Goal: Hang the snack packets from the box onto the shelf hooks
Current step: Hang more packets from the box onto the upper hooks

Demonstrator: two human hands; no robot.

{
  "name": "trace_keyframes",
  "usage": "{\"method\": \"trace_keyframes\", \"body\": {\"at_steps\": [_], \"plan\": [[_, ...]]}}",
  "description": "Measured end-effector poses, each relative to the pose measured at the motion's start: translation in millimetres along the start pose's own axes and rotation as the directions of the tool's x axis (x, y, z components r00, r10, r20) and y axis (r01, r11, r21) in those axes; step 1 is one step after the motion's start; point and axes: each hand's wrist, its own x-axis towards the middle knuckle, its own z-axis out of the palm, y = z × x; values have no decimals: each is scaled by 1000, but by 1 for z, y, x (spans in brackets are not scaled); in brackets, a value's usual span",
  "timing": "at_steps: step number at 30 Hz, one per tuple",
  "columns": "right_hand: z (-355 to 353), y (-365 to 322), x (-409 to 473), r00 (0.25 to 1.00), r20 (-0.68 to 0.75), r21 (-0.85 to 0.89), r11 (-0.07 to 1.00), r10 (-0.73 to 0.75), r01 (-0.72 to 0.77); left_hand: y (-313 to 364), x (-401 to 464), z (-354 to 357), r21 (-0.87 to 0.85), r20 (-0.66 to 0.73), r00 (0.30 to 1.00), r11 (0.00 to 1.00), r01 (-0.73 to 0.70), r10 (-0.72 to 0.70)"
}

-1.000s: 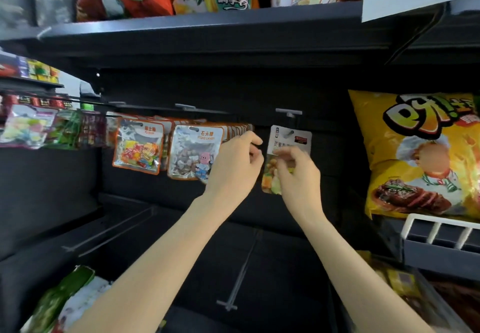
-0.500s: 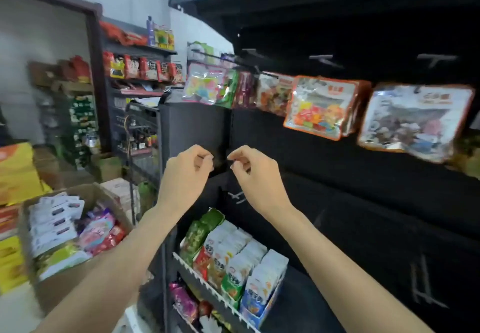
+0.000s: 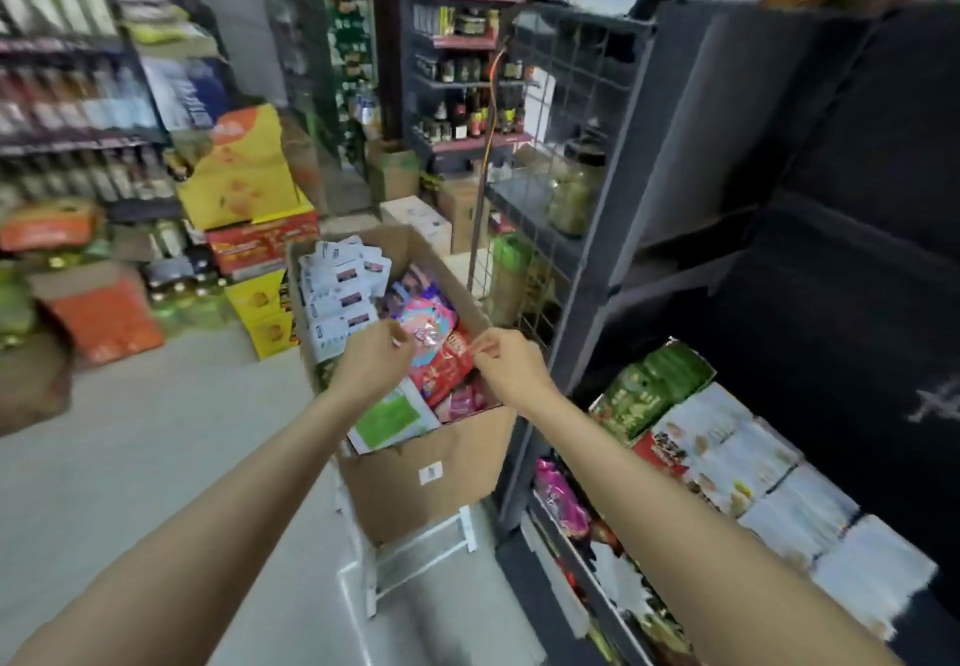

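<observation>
Above the open brown cardboard box (image 3: 441,478) both bare hands hang side by side — the left hand (image 3: 371,359) with its fingers curled inward, the right hand (image 3: 511,361) likewise curled, thumb against forefinger. Neither plainly holds anything, though motion blur leaves it uncertain whether a fingertip touches the packets beneath. The box stands on a white frame stand (image 3: 415,556) on the pale floor, just beside the end of the dark grey shelf unit (image 3: 691,146). Inside it lie the snack packets: a stack of white packets with dark labels (image 3: 343,291) at the far side, pink and red packets (image 3: 441,348) in the middle, and a flat white packet with a green panel (image 3: 392,418) nearest. Half a second earlier the view faced the shelf, with the hanging packets across the upper right and the box low at the left edge; now the box sits centre and those hooks are out of sight. The hands keep much the same curled pose as before — only what lies behind them has changed.
</observation>
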Motion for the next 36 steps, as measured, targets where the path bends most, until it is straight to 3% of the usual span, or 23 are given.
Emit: {"method": "trace_keyframes", "body": {"at_steps": [5,11,14,18,22,28,34,36], "plan": [[55,11,79,976,214,-75,997,31,-16,-49,60,19,145,89,987,983,117,-130],[114,32,136,869,492,-146,989,50,26,-92,103,42,453,234,929,878,156,-287],[134,41,146,796,601,-168,985,68,42,-107,110,47,501,286,897,851,160,-337],[146,47,157,779,622,-167,985,73,41,-119,113,50,491,309,880,853,177,-361],[144,41,168,790,605,-23,993,105,-114,-117,117,48,435,274,901,879,196,-337],[113,20,180,855,499,236,928,140,-290,-99,113,26,130,260,960,989,71,-103],[76,-5,178,887,381,523,731,261,-439,-74,94,-14,-191,284,959,981,44,12],[61,-15,169,884,376,596,658,277,-460,-64,85,-27,-211,338,937,977,-9,82]]}}
